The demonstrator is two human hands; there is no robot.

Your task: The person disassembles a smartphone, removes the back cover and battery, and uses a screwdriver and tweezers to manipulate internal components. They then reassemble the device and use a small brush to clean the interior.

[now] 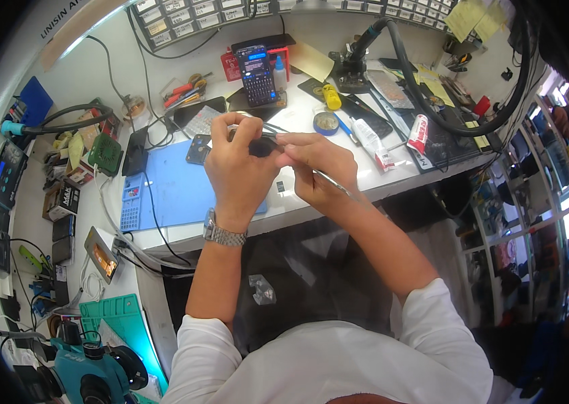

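Note:
My left hand (237, 175), with a metal watch at the wrist, grips a small dark object (264, 144), partly hidden by my fingers. My right hand (321, 172) is closed around a slim silver tool (335, 183), its upper end meeting that object between my hands. Both hands are raised over the front of the white desk (298, 217), beside a blue silicone mat (170, 202). A dark phone-like piece (199, 149) lies behind my left hand. A lit phone (255, 74) stands propped at the back.
Glue tubes (372, 141), a yellow bottle (331, 97), a round tin (325, 123) and a microscope stand (351, 67) sit right and behind. Cables, boxes and devices crowd the left side. A green mat (109, 310) and teal microscope (89, 367) are lower left. Shelving (526, 236) stands right.

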